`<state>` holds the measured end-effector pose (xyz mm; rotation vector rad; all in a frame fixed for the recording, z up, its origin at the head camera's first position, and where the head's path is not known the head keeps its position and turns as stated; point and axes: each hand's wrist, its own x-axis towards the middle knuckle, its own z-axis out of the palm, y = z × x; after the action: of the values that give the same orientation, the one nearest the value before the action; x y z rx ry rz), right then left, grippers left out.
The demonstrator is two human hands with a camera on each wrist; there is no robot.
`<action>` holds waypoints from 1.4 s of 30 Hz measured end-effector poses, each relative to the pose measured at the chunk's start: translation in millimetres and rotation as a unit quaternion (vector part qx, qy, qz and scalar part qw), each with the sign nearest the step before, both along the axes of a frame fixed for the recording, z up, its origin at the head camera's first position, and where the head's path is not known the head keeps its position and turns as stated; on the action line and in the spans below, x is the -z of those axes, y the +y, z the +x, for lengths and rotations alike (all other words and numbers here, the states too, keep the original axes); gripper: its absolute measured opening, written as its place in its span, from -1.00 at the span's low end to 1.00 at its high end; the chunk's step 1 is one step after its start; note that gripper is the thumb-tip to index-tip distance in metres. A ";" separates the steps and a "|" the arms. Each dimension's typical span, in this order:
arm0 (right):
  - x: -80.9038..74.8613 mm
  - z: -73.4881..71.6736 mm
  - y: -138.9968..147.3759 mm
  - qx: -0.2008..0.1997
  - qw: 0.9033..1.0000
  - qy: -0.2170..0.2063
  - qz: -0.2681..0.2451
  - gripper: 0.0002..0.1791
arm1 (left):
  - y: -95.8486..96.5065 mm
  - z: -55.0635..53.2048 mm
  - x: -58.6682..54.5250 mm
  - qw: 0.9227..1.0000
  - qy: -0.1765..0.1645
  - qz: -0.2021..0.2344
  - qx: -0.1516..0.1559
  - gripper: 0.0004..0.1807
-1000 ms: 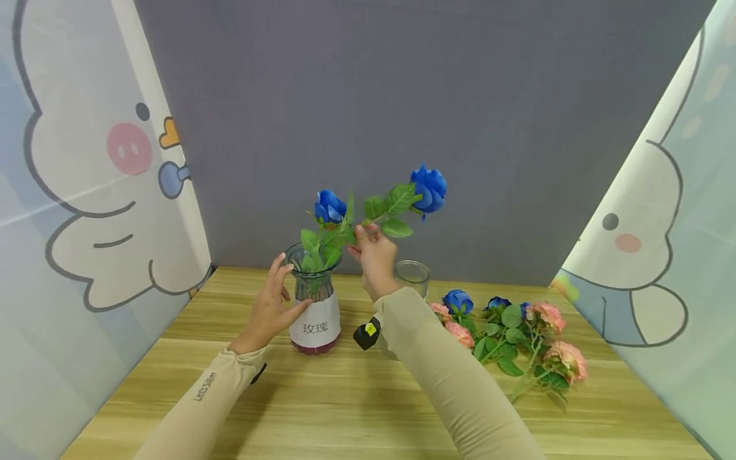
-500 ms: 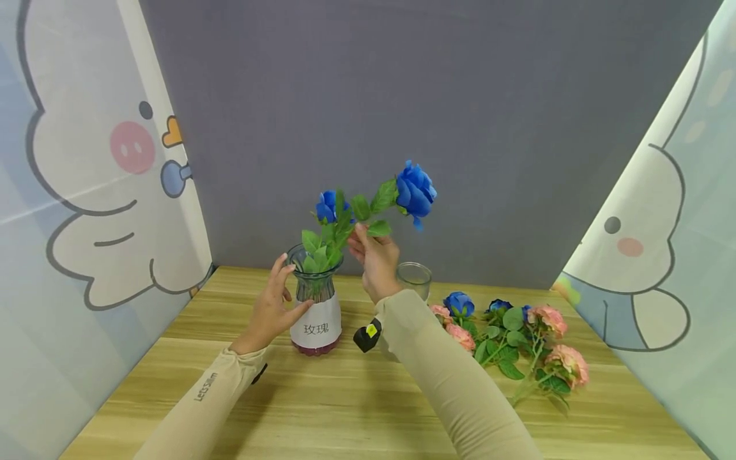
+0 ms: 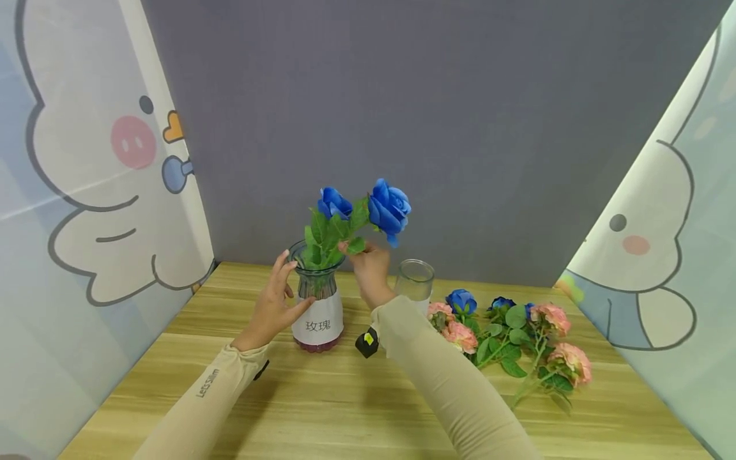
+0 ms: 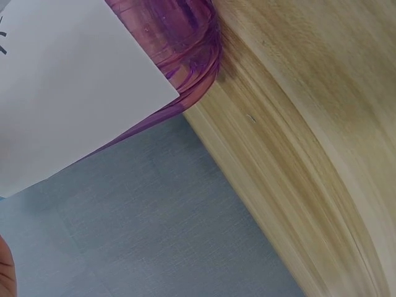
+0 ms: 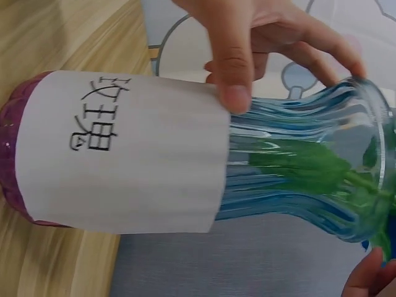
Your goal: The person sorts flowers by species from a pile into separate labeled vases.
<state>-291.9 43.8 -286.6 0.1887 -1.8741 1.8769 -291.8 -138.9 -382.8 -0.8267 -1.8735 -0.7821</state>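
Note:
A glass vase (image 3: 325, 284) with a white paper label (image 5: 130, 154) and a purple base stands upright on the left of the table. My left hand (image 3: 273, 313) steadies it from the left, thumb on the label and fingertips at the rim, as the right wrist view shows. One blue rose (image 3: 333, 203) stands in the vase, its leaves around the mouth. Just right of the rim, my right hand (image 3: 372, 271) pinches the stem of another blue rose (image 3: 390, 207), whose bloom leans right. Leaves hide the lower end of that stem.
Behind my right forearm stands a second clear glass vessel (image 3: 415, 275). Pink flowers (image 3: 569, 363) and more blue roses (image 3: 462, 301) lie on the wooden table (image 3: 333, 409) at the right. A grey backdrop (image 3: 460, 128) rises along the table's back edge.
My right hand has come down slightly with the blue rose, and its bloom has moved left and lower, closer to the rose in the vase. The left hand stays on the vase.

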 end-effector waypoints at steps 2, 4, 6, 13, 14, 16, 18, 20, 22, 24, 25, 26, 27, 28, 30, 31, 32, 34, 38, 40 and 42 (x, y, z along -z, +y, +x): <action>2.5 0.8 -1.0 0.013 0.999 0.008 0.052 -0.84 | -0.4 -0.1 -0.2 1.000 0.001 0.001 -0.002 -0.23; 4.7 1.5 -2.3 0.026 0.994 0.022 0.103 -0.84 | -0.8 0.2 -0.4 1.000 -0.001 0.002 -0.002 -0.22; 6.4 2.7 -4.1 0.027 0.990 0.020 0.138 -0.83 | -1.0 0.5 -0.6 1.000 -0.004 0.002 -0.002 -0.21; 13.4 9.1 -6.2 -0.046 0.996 -0.024 0.073 -0.85 | -1.2 0.2 0.9 1.000 -0.002 -0.001 0.006 -0.21; 15.1 10.1 -4.9 -0.053 0.996 -0.022 0.065 -0.84 | -0.9 -0.2 1.3 1.000 -0.001 0.000 0.008 -0.21; 18.5 12.0 -1.8 -0.069 0.996 -0.024 0.057 -0.83 | -0.6 -1.1 2.3 1.000 0.001 0.001 0.010 -0.22; 22.5 13.3 1.4 -0.081 0.995 -0.022 0.048 -0.80 | -0.7 -1.9 3.2 1.000 0.002 0.002 0.011 -0.22; 26.3 15.0 4.6 -0.086 0.995 -0.025 0.045 -0.79 | -0.8 -2.2 3.4 1.000 0.002 0.003 0.011 -0.22; 30.5 16.3 8.2 -0.089 0.995 -0.028 0.046 -0.78 | -0.7 -2.3 3.0 1.000 0.003 0.002 0.014 -0.23; 34.2 18.1 11.7 -0.100 0.993 -0.044 0.035 -0.76 | -0.8 -2.2 2.4 1.000 0.001 0.003 0.015 -0.23; 36.3 18.5 13.6 -0.106 0.993 -0.055 0.028 -0.75 | -0.7 -2.2 1.9 1.000 0.000 0.004 0.017 -0.23; 38.2 18.9 15.6 -0.114 0.991 -0.065 0.018 -0.75 | -0.6 -2.3 1.6 1.000 -0.001 0.005 0.018 -0.24; 40.1 19.0 17.8 -0.122 0.990 -0.075 0.009 -0.74 | -0.4 -2.4 1.4 1.000 -0.002 0.005 0.020 -0.24; 41.5 19.1 19.2 -0.130 0.988 -0.085 0.002 -0.73 | -1.2 -2.5 1.3 1.000 -0.004 0.006 0.019 -0.24; 44.6 18.4 22.4 -0.146 0.984 -0.100 -0.012 -0.75 | -2.3 -2.5 1.0 1.000 -0.008 0.005 0.017 -0.23; 45.9 18.4 24.4 -0.154 0.982 -0.107 -0.014 -0.75 | -2.8 -2.6 1.0 1.000 -0.010 0.004 0.015 -0.23; 47.0 18.7 26.6 -0.163 0.980 -0.112 -0.013 -0.76 | -3.2 -2.8 1.3 1.000 -0.010 0.003 0.015 -0.23; 48.7 20.2 31.4 -0.186 0.974 -0.126 -0.006 -0.77 | -3.5 -2.9 1.6 1.000 -0.012 0.004 0.014 -0.23; 49.7 28.1 46.2 -0.245 0.957 -0.148 0.053 -0.75 | -3.3 -3.3 2.8 1.000 -0.012 0.005 0.015 -0.23; 50.3 32.9 56.4 -0.273 0.944 -0.157 0.094 -0.74 | -2.7 -3.4 3.2 1.000 -0.011 0.003 0.012 -0.23; 52.7 36.1 67.9 -0.303 0.930 -0.160 0.131 -0.73 | -2.1 -3.5 3.3 1.000 -0.009 0.002 0.009 -0.23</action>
<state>-255.7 111.7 -339.3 0.6493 -2.5045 2.1266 -295.2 -141.0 -386.1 -0.8379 -1.8823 -0.8081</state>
